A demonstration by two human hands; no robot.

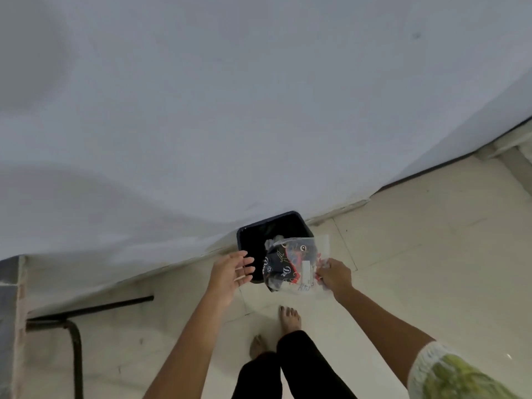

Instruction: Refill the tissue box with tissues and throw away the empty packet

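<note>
A dark square bin (253, 230) stands on the floor against the white wall, with crumpled waste inside it. My right hand (335, 275) grips the right edge of the empty clear plastic tissue packet (290, 264), printed in black and red, and holds it over the bin's near right corner. My left hand (231, 272) is open, fingers spread, just left of the packet and over the bin's near edge, holding nothing. The tissue box is not in view.
A white wall (259, 110) fills the upper view. Pale floor tiles (417, 254) spread to the right. A black metal frame leg (75, 341) stands at the lower left. My bare feet (289, 319) are just in front of the bin.
</note>
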